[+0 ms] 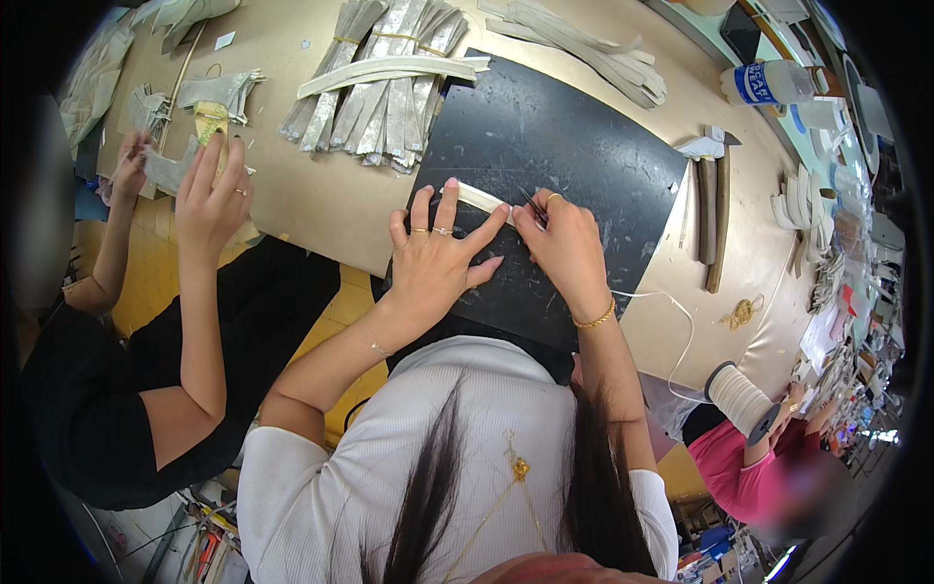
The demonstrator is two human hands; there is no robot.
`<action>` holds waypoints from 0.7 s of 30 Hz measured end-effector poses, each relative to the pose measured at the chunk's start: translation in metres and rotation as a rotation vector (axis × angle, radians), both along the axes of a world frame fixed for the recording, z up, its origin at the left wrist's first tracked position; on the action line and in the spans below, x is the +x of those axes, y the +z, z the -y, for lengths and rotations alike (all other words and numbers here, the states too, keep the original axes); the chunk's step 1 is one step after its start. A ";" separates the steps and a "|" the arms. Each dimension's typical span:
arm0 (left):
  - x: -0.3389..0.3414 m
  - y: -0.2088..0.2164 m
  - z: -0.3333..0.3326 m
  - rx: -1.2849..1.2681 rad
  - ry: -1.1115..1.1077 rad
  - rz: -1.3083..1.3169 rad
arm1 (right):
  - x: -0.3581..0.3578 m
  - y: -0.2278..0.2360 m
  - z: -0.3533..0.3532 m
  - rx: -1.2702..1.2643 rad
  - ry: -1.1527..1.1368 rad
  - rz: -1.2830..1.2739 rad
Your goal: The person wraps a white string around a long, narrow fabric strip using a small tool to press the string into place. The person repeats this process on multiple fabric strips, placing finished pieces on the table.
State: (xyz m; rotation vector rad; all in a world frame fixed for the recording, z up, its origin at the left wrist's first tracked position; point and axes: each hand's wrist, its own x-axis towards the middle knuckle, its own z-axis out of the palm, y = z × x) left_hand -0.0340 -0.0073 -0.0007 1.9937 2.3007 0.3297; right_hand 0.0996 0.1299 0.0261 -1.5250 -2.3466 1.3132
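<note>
A narrow cream strip (479,198) lies on the black mat (555,117) in front of me. My left hand (435,243) rests over it with fingers spread, a fingertip at the strip's far left end and another finger near its right part. At the strip's right end, my right hand (561,238) is closed in a pinch. A thin dark pointed tool (531,202) sticks out between its fingers; its exact kind is unclear. Thin white cord (681,310) emerges beside my right wrist and runs to a spool (741,401). Whether it joins the strip is hidden.
Banded bundles of greyish strips (389,97) lie beyond the mat. More pale strips (584,49) sit farther back. To the right are a hammer (718,195), a bottle (769,83) and a brass-coloured coil (743,311). Co-workers' hands (209,195) work at left; another person sits at right.
</note>
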 end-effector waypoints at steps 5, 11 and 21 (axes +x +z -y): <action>0.007 0.004 -0.002 -0.012 0.037 0.006 | 0.000 -0.003 -0.001 0.068 0.054 0.008; 0.017 -0.003 -0.006 0.077 -0.067 0.085 | -0.002 -0.002 -0.004 0.062 0.068 0.032; 0.008 -0.002 -0.011 0.105 -0.144 0.016 | 0.032 0.021 -0.020 -0.186 -0.025 0.046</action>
